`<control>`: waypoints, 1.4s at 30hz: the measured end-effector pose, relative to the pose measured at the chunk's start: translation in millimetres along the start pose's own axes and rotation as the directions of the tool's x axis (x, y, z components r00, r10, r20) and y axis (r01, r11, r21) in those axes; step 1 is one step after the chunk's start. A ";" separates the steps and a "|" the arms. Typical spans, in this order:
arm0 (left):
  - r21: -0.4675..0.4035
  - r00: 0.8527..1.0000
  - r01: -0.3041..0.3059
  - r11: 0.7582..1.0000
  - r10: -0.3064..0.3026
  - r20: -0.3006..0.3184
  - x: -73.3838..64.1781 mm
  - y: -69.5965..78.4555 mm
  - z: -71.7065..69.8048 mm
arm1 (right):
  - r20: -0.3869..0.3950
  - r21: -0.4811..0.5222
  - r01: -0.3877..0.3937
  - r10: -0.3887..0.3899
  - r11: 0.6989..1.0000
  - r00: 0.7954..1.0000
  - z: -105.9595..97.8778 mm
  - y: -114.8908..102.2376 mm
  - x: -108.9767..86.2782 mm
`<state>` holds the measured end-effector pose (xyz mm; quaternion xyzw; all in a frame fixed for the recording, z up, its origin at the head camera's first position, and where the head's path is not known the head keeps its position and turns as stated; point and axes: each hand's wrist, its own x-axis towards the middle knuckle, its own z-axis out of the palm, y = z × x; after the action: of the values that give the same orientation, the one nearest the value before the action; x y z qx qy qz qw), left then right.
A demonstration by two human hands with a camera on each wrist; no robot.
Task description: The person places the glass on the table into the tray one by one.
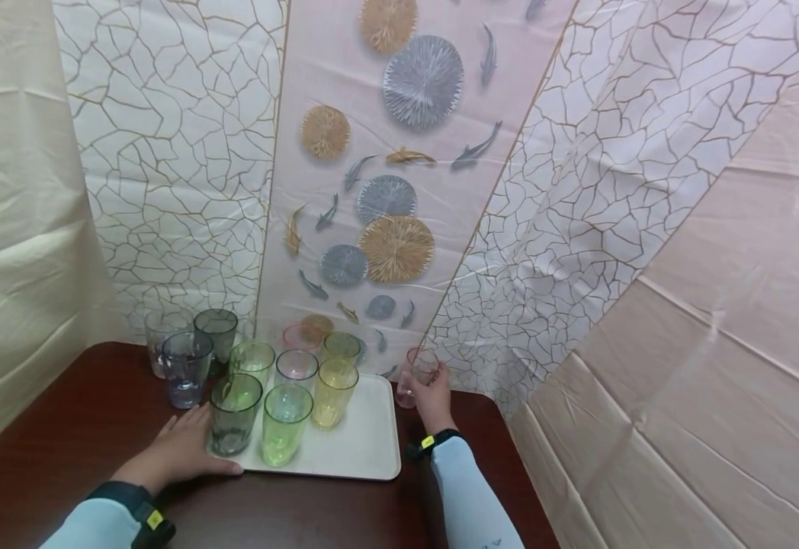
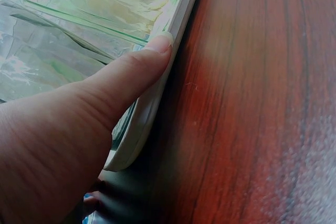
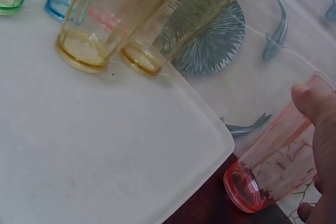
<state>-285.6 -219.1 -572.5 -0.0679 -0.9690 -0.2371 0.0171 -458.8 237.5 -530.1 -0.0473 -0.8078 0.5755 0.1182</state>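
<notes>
My right hand [image 1: 432, 396] grips a clear pink glass [image 3: 253, 179] around its side, beyond the right edge of the white tray [image 1: 365, 450]. In the right wrist view the glass leans a little, its base beside the tray corner. At the tray's front left corner rests my left hand [image 1: 176, 450], fingers stretched out and thumb [image 2: 131, 74] lying along the rim. Right beside that hand, a grey glass [image 1: 233, 419] stands near a green glass [image 1: 286, 431]. Behind these are a yellow glass [image 1: 333, 396] and several other tinted glasses.
Off the tray's left side, a blue glass [image 1: 185, 374], a dark grey glass [image 1: 217, 335] and a clear glass [image 1: 159, 335] stand on the dark wooden table [image 1: 49, 427]. A patterned cloth [image 1: 187, 152] hangs behind the table, with plain beige cloth [image 1: 729, 366] to the right.
</notes>
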 end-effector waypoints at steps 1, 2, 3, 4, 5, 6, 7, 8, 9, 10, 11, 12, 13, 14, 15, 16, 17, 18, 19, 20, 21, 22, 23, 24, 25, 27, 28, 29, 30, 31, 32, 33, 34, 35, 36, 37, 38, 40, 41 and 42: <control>-0.003 1.000 -0.002 1.000 0.002 -0.001 -0.2 0.4 -0.4 | 0.001 0.004 -0.002 0.002 1.000 1.000 0.2 -0.2 0.0; -0.005 1.000 -0.003 1.000 0.003 -0.002 -0.3 0.7 -0.5 | 0.002 0.011 -0.006 0.006 1.000 1.000 0.5 -0.1 -0.1; -0.007 1.000 -0.002 1.000 0.002 -0.001 -0.3 0.8 -0.5 | -0.002 0.016 -0.010 0.010 1.000 1.000 0.7 0.1 0.1; -0.006 1.000 -0.002 1.000 0.002 0.000 -0.3 0.8 -0.3 | -0.009 0.014 -0.015 0.015 1.000 1.000 1.1 0.6 0.3; -0.007 1.000 -0.002 1.000 0.002 0.001 -0.2 0.7 0.0 | -0.013 0.016 -0.016 0.016 1.000 1.000 1.4 1.5 0.6; -0.009 1.000 -0.002 1.000 0.002 0.002 -0.1 0.7 0.1 | -0.017 0.015 -0.012 0.013 1.000 1.000 1.4 2.4 1.0; -0.010 1.000 -0.002 1.000 0.002 0.002 0.1 0.5 0.4 | -0.021 0.015 -0.009 0.010 1.000 1.000 1.5 3.3 1.7; -0.010 1.000 -0.002 1.000 0.002 0.002 0.3 0.4 0.6 | -0.024 0.015 -0.005 0.006 1.000 1.000 1.5 4.5 2.3; -0.012 1.000 0.002 1.000 -0.002 0.002 0.4 0.3 0.5 | -0.031 0.006 0.000 0.001 1.000 1.000 1.2 5.3 2.2; -0.010 1.000 0.001 1.000 -0.001 0.001 0.6 0.1 0.5 | -0.034 0.005 0.005 -0.005 1.000 0.999 0.8 5.8 1.6; -0.009 1.000 0.001 1.000 -0.002 -0.001 0.8 -0.2 0.4 | -0.034 0.009 0.011 -0.011 1.000 0.999 0.1 6.1 0.6; -0.008 1.000 0.002 1.000 -0.002 -0.001 0.9 -0.2 0.1 | -0.036 0.005 0.016 -0.016 1.000 0.999 -0.6 6.2 -0.8; -0.007 1.000 0.003 1.000 -0.003 -0.003 1.0 -0.4 -0.2 | -0.040 -0.001 0.020 -0.020 1.000 0.999 -1.3 6.3 -2.4; -0.005 1.000 0.002 1.000 -0.003 -0.004 1.0 -0.4 -0.6 | -0.044 -0.005 0.023 -0.023 1.000 0.999 -2.1 5.9 -5.0; -0.004 1.000 0.002 1.000 -0.002 -0.004 1.2 -0.6 -0.8 | -0.049 -0.019 0.025 -0.026 1.000 0.998 -3.2 5.0 -8.1; -0.003 1.000 0.000 1.000 0.000 -0.006 1.3 -0.8 -0.9 | -0.051 -0.023 0.029 -0.030 0.999 0.998 -4.4 4.1 -11.3; -0.003 1.000 0.000 1.000 0.000 -0.006 1.4 -0.9 -1.1 | -0.052 -0.031 0.032 -0.033 0.999 0.998 -5.7 3.4 -14.6; -0.003 1.000 0.001 1.000 -0.001 -0.004 1.6 -1.1 -0.9 | -0.055 -0.042 0.036 -0.039 0.998 0.998 -7.0 2.7 -18.4; -0.004 1.000 0.001 1.000 -0.001 -0.002 2.0 -1.7 -0.3 | -0.055 -0.049 0.042 -0.044 0.998 0.997 -8.6 1.3 -22.6; -0.006 1.000 0.002 1.000 -0.002 0.001 2.3 -1.9 0.1 | -0.051 -0.049 0.048 -0.050 0.998 0.997 -10.5 -0.5 -27.8; -0.008 1.000 0.005 1.000 -0.005 0.004 2.8 -2.3 0.6 | -0.048 -0.050 0.057 -0.059 0.997 0.997 -12.6 -2.4 -33.1; -0.008 1.000 0.007 1.000 -0.007 0.007 3.3 -2.6 1.1 | -0.041 -0.046 0.067 -0.069 0.997 0.997 -14.8 -4.1 -38.8; -0.009 1.000 0.010 1.000 -0.009 0.011 3.7 -2.8 1.5 | -0.037 -0.049 0.073 -0.075 0.996 0.997 -17.1 -5.7 -44.5; -0.012 1.000 0.009 1.000 -0.009 0.014 4.3 -3.1 1.9 | -0.032 -0.049 0.083 -0.085 0.995 0.996 -19.2 -7.6 -50.9; -0.014 1.000 0.011 1.000 -0.011 0.017 4.7 -3.1 2.0 | -0.028 -0.056 0.091 -0.093 0.994 0.995 -21.3 -9.3 -57.4; -0.018 1.000 0.012 1.000 -0.012 0.020 5.3 -3.2 1.8 | -0.021 -0.072 0.107 -0.109 0.992 0.994 -24.5 -11.4 -70.4; -0.019 1.000 0.014 1.000 -0.014 0.024 5.5 -3.4 1.7 | -0.017 -0.081 0.113 -0.115 0.990 0.993 -25.3 -12.1 -76.9; -0.019 0.999 0.017 1.000 -0.016 0.027 5.6 -3.6 1.7 | -0.013 -0.090 0.117 -0.119 0.989 0.993 -25.3 -13.0 -83.3; -0.018 0.999 0.019 1.000 -0.019 0.030 5.7 -4.0 1.7 | -0.004 -0.090 0.121 -0.122 0.989 0.993 -24.8 -14.3 -89.8; -0.016 0.999 0.023 1.000 -0.023 0.032 5.6 -4.1 1.6 | 0.006 -0.088 0.129 -0.129 0.988 0.992 -23.6 -14.9 -96.0; -0.016 0.999 0.025 1.000 -0.025 0.031 5.5 -4.4 1.5 | 0.021 -0.077 0.137 -0.136 0.988 0.991 -22.0 -16.3 -102.1; -0.016 0.999 0.025 1.000 -0.025 0.030 5.3 -4.7 1.5 | 0.038 -0.065 0.153 -0.151 0.986 0.988 -19.9 -18.4 -108.2; -0.017 0.999 0.029 0.999 -0.028 0.030 5.2 -5.0 1.4 | 0.056 -0.049 0.160 -0.157 0.986 0.986 -17.5 -20.5 -113.9; -0.019 0.999 0.028 0.999 -0.028 0.028 5.0 -5.1 1.3 | 0.075 -0.039 0.169 -0.166 0.985 0.983 -14.9 -22.4 -119.1; -0.022 0.999 0.028 0.999 -0.028 0.027 4.9 -5.3 1.4 | 0.091 -0.034 0.180 -0.176 0.983 0.980 -12.2 -24.5 -124.3; -0.026 0.999 0.028 0.999 -0.027 0.028 4.6 -5.2 1.4 | 0.106 -0.034 0.192 -0.187 0.981 0.977 -9.3 -26.5 -129.0; -0.031 0.999 0.028 0.999 -0.027 0.028 4.6 -5.4 1.8 | 0.118 -0.039 0.199 -0.193 0.979 0.974 -6.3 -29.1 -133.5; -0.037 0.999 0.031 0.999 -0.030 0.035 4.3 -5.6 2.7 | 0.136 -0.046 0.200 -0.192 0.979 0.972 0.2 -32.8 -141.4; -0.039 0.999 0.030 0.999 -0.028 0.036 4.2 -5.8 3.3 | 0.147 -0.047 0.205 -0.196 0.978 0.970 3.8 -34.2 -144.8; -0.037 0.999 0.030 0.999 -0.029 0.037 4.0 -6.0 3.9 | 0.159 -0.042 0.211 -0.202 0.977 0.967 7.4 -35.6 -148.2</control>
<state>-290.3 -222.1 -578.5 -0.0581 -0.9654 -0.2540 -0.0054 -315.1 187.3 -519.1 0.0780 -0.8315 0.5382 0.1134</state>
